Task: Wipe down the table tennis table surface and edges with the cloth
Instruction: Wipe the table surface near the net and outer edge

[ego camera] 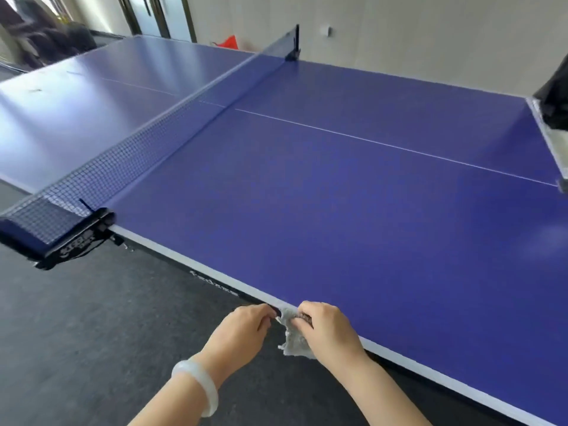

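The right hand (330,332) clamps curled fingers on a crumpled grey cloth (294,341) against the near white edge of the blue table tennis table (338,195); the left hand (246,324) pinches the cloth's upper corner; its loose end hangs below the edge

One blue table (368,210). One net (129,155) across it. Two net posts: one net post (66,241) at the lower left, one net post (294,44) at the top middle. Two hands, the left hand (246,329) and the right hand (330,330). One cloth (293,341). One white bracelet (196,385)
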Demonstrator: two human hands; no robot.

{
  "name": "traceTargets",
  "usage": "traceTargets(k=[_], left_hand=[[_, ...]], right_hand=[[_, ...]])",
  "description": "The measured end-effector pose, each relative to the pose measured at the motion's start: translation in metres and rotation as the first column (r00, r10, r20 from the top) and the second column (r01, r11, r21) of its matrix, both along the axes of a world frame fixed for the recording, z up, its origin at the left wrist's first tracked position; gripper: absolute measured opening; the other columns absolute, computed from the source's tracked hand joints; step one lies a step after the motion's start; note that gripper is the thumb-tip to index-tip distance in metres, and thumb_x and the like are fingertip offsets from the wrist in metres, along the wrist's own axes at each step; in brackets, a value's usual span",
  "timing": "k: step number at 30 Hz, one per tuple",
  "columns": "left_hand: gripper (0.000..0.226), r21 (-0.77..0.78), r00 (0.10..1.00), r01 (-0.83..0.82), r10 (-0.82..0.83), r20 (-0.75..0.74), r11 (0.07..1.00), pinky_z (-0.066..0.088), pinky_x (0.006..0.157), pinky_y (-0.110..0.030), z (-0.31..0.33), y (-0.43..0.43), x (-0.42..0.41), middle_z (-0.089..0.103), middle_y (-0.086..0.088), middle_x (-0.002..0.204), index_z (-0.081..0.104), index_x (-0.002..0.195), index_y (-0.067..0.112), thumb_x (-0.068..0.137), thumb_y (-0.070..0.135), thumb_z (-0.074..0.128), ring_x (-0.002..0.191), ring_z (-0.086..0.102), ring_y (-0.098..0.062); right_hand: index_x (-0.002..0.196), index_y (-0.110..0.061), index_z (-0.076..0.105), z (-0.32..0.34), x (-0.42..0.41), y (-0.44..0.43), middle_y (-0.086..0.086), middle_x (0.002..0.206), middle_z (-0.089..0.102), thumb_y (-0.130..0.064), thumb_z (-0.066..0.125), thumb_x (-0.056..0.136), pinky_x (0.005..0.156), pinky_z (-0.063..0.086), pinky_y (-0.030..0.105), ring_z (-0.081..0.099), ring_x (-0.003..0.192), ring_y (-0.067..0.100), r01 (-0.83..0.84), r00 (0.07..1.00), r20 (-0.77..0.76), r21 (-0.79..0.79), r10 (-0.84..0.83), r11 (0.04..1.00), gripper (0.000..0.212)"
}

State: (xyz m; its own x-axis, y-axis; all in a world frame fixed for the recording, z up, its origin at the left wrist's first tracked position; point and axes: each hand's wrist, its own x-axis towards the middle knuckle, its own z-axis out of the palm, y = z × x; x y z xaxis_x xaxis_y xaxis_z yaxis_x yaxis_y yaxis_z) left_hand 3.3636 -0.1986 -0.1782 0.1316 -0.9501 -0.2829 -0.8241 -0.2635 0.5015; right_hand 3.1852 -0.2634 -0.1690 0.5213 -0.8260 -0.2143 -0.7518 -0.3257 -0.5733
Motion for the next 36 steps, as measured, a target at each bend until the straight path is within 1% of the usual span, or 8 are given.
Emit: traceTargets(k=[4,12,17,20,26,30,34,36], left_hand=[[0.029,-0.022,0.974,-0.207,0.204,-0.098,0.978,0.050,0.079,-0.029,0.025,0.077,0.061,0.069,0.011,0.094,0.062,0.114,0.033,0.096,0.019,0.044,0.085,0.064,-0.013],[0.018,-0.105,0.864,-0.504,0.498,-0.076,0.857,0.048,0.080,-0.035,0.062,0.186,0.205,0.068,-0.004,0.102,0.056,0.108,0.020,0.098,0.019,0.041,0.094,0.062,-0.026],[0.024,-0.055,0.718,-0.651,0.591,-0.367,0.757,0.052,0.074,-0.020,0.064,0.227,0.272,0.068,0.008,0.099,0.057,0.111,0.021,0.090,0.010,0.054,0.089,0.067,-0.006],[0.026,-0.063,0.660,-0.706,0.624,-0.418,0.705,0.049,0.072,-0.014,0.055,0.233,0.316,0.068,0.009,0.097,0.057,0.108,0.020,0.088,0.005,0.056,0.084,0.067,0.000],[0.008,-0.092,0.604,-0.787,0.731,-0.317,0.610,0.048,0.070,-0.022,0.040,0.215,0.426,0.067,0.001,0.093,0.057,0.099,0.013,0.091,0.011,0.056,0.085,0.065,-0.016],[0.020,-0.088,0.593,-0.803,0.774,-0.223,0.590,0.039,0.060,-0.012,0.045,0.201,0.500,0.056,0.013,0.088,0.047,0.084,0.033,0.091,0.015,0.054,0.077,0.055,-0.001],[0.009,-0.098,0.531,-0.847,0.826,-0.188,0.522,0.047,0.070,-0.023,0.042,0.189,0.564,0.060,0.012,0.086,0.052,0.101,0.026,0.093,0.024,0.056,0.079,0.060,-0.007],[0.009,-0.087,0.520,-0.853,0.831,-0.197,0.514,0.044,0.063,-0.018,0.038,0.182,0.590,0.060,0.012,0.079,0.049,0.093,0.027,0.091,0.025,0.057,0.073,0.057,-0.002]], right_hand=[[0.058,-0.031,0.035,0.030,0.084,0.044,-0.011,0.054,0.043,-0.035,0.059,0.095,0.045,0.032,0.020,0.048,0.058,-0.006,-0.186,0.982,0.036,0.020,0.185,0.982,0.044],[0.078,-0.020,0.055,0.070,0.273,0.129,-0.007,0.069,0.052,-0.027,0.057,0.094,0.062,0.036,0.031,0.045,0.067,0.015,-0.454,0.889,0.046,-0.053,0.456,0.889,0.018],[0.084,-0.016,0.066,0.074,0.360,0.158,-0.005,0.079,0.060,-0.022,0.058,0.092,0.068,0.042,0.030,0.055,0.075,0.016,-0.541,0.837,0.102,0.004,0.538,0.841,0.012],[0.081,-0.015,0.066,0.069,0.418,0.162,-0.001,0.078,0.062,-0.019,0.059,0.091,0.073,0.045,0.036,0.057,0.076,0.019,-0.584,0.809,0.115,0.049,0.576,0.810,0.013],[0.083,-0.014,0.069,0.052,0.543,0.145,0.004,0.081,0.068,-0.017,0.058,0.090,0.074,0.048,0.039,0.061,0.080,0.023,-0.639,0.767,0.148,0.094,0.624,0.763,0.013],[0.077,-0.019,0.067,0.053,0.624,0.134,0.001,0.077,0.067,-0.021,0.059,0.092,0.071,0.044,0.036,0.059,0.077,0.021,-0.634,0.771,0.195,0.134,0.607,0.762,0.017],[0.082,-0.016,0.067,0.055,0.691,0.122,0.003,0.085,0.071,-0.023,0.057,0.094,0.071,0.043,0.034,0.061,0.082,0.022,-0.613,0.789,0.174,0.158,0.589,0.774,0.018],[0.086,-0.013,0.069,0.054,0.717,0.114,0.004,0.088,0.071,-0.023,0.055,0.095,0.074,0.046,0.035,0.062,0.086,0.023,-0.592,0.806,0.149,0.163,0.573,0.790,0.018]])
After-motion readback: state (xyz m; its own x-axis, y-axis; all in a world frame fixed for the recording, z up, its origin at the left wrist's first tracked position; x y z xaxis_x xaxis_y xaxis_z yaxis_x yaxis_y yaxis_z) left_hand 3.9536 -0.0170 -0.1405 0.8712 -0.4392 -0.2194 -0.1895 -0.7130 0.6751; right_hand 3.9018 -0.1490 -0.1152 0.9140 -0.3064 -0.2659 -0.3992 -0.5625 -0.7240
